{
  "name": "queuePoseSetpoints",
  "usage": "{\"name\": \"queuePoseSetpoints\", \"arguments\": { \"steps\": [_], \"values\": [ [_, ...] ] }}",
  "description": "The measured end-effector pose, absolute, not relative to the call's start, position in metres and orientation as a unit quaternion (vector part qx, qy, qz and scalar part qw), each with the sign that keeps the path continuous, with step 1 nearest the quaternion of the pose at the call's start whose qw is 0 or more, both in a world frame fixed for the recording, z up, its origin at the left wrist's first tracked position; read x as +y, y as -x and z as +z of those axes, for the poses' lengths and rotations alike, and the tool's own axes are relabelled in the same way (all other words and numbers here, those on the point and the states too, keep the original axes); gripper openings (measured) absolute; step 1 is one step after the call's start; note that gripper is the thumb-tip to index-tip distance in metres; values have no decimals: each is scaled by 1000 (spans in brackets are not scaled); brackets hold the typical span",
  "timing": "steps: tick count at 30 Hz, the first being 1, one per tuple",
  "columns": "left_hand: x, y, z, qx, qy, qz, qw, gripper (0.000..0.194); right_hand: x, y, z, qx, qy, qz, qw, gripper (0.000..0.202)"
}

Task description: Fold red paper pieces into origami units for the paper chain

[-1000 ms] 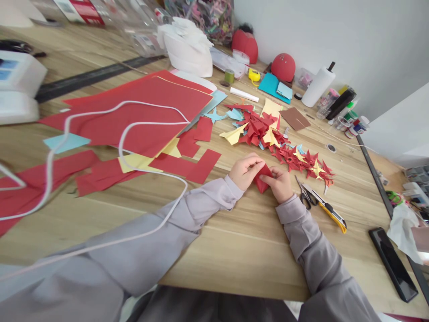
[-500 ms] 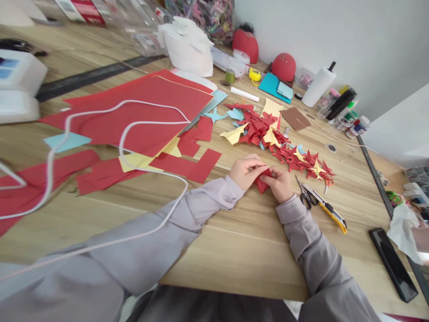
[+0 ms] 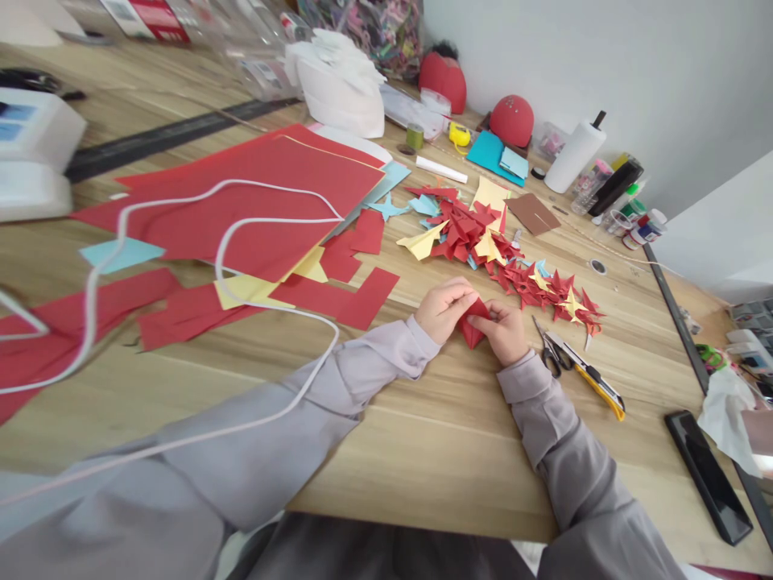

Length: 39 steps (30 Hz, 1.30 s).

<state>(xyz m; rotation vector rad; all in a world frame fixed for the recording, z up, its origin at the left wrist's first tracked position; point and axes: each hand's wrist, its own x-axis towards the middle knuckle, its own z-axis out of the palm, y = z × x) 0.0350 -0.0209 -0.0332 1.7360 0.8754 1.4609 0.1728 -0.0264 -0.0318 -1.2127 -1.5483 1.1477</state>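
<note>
Between my two hands is a small folded piece of red paper, partly covered by fingers. My left hand pinches its left side, and my right hand grips its right side with the thumb on top. Just beyond them lies a heap of folded paper shapes, mostly red with some yellow and blue. Black-handled scissors and a yellow utility knife rest to the right of my right hand. Cut red paper pieces lie left of my left hand.
Large red paper sheets are stacked at left, with a white cable looping over them and across my left sleeve. A black phone lies at right. A tissue pack, a tape measure and several bottles stand along the back.
My left thumb has drawn back slightly to the left, so more of the red paper's upper part shows. The right hand keeps nearly the same place.
</note>
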Motion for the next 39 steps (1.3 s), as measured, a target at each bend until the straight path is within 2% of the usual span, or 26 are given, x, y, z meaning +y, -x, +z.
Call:
{"name": "queuePoseSetpoints", "arguments": {
  "steps": [5, 8, 13, 29, 39],
  "values": [
    [-21, -35, -35, 352, -650, 575, 351, 23, -27, -172, -29, -607, 491, 460, 423, 11],
    [-22, -36, -34, 363, -639, 585, 343, 15, -27, -171, -29, -608, 490, 457, 426, 10],
    [-25, -37, -31, 376, -654, 600, 267, 3, -27, -171, -29, -618, 488, 446, 425, 12],
    [-25, -35, -31, 393, -657, 611, 203, 7, -27, -171, -31, -624, 484, 444, 422, 8],
    [-25, -35, -32, 397, -655, 609, 209, 9, -27, -170, -32, -627, 475, 451, 421, 8]
  ]
}}
